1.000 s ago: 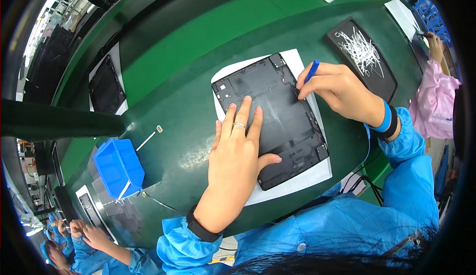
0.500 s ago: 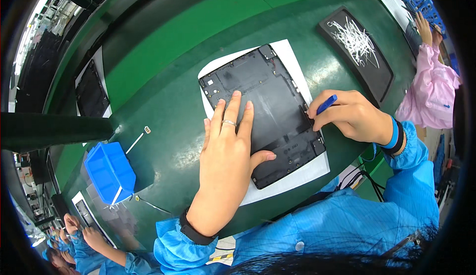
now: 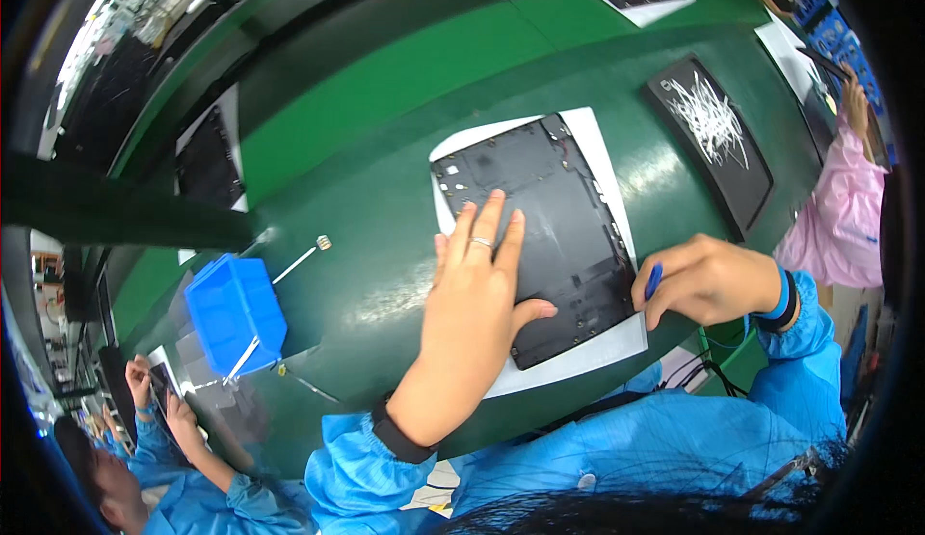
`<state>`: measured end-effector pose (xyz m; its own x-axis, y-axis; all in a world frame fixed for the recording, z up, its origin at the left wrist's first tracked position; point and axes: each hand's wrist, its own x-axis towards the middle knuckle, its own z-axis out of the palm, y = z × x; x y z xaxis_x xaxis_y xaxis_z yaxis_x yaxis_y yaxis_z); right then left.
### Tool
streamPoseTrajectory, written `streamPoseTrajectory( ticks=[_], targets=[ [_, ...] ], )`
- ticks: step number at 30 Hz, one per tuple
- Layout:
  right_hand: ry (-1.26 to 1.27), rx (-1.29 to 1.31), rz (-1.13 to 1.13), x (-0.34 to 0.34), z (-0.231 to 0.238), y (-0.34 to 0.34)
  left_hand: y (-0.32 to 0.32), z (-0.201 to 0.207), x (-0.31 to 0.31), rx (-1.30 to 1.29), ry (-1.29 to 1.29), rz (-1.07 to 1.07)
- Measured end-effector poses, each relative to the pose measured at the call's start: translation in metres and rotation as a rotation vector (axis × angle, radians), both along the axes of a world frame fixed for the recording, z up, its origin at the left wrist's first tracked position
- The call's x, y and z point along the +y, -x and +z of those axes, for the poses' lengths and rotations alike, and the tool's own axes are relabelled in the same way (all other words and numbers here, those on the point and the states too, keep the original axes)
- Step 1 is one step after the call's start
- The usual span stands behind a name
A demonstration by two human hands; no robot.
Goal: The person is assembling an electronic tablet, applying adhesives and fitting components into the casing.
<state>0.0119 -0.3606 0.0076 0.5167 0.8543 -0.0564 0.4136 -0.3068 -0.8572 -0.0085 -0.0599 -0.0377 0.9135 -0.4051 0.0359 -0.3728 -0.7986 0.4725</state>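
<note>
A black rectangular housing panel (image 3: 568,222), seemingly of a tablet, lies on a white sheet (image 3: 607,164). My left hand (image 3: 472,289) rests flat on its left part, fingers spread, a ring on one finger. At the panel's near right edge, my right hand (image 3: 708,280) is closed around a blue pen-shaped tool (image 3: 654,280). Only the tool's blue upper end shows; its tip is hidden by my fingers. Dark wristbands circle both my wrists, and the right one also has a blue band.
A black tray (image 3: 737,183) of thin white strips (image 3: 711,120) stands right. To the left is a blue bin (image 3: 236,313), with a white stick (image 3: 294,265) beside it. Other panels lie on the green conveyor (image 3: 414,67). Co-workers sit at left and far right.
My right hand has slid along the panel's right edge to its near right corner, with the blue tool. My left hand stays on the panel. The whole view has shifted slightly.
</note>
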Motion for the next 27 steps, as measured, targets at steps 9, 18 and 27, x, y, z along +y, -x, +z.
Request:
streamPoseTrajectory(
  ticks=[9, 18, 27],
  targets=[
    [-0.044, -0.645, -0.629, 0.015, -0.041, -0.151, -0.021, 0.017, 0.069, -0.262, -0.016, 0.330],
    [-0.096, -0.466, -0.806, 0.008, -0.054, -0.145, -0.031, -0.014, 0.130, -0.242, -0.121, 0.571],
    [-0.329, -0.161, -0.506, 0.114, -0.004, -0.023, -0.030, 0.035, 0.049, 0.095, 0.824, 0.405]
  ],
)
